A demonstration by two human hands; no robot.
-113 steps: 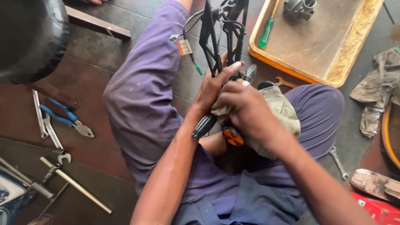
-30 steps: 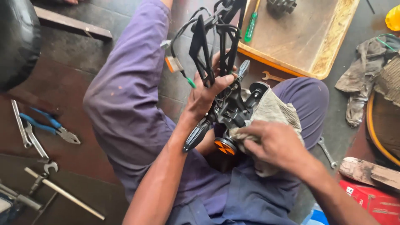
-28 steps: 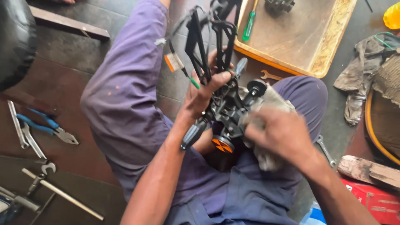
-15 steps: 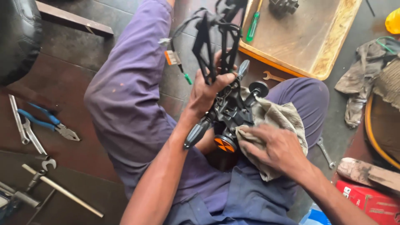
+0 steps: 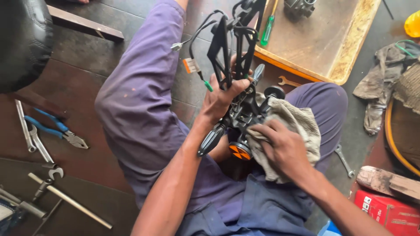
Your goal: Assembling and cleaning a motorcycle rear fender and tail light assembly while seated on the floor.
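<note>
- Right now I have my left hand (image 5: 223,98) wrapped around the black bracket assembly (image 5: 238,87), fingers closed on its frame, so it stands upright over my lap and the lower end faces my other hand.
- My right hand (image 5: 282,146) is pressed together on a grey rag (image 5: 297,126), pinching the cloth against the assembly's base beside the orange reflector (image 5: 239,151), which looks like wiping grime off.
- Loose wires with a small connector (image 5: 191,65) hang clear on the left side, out of the rag's way.
- Kept within reach on the floor: blue-handled pliers (image 5: 54,131), a spanner (image 5: 344,160), and a yellow-rimmed tray (image 5: 350,57) holding a green screwdriver (image 5: 267,29).
</note>
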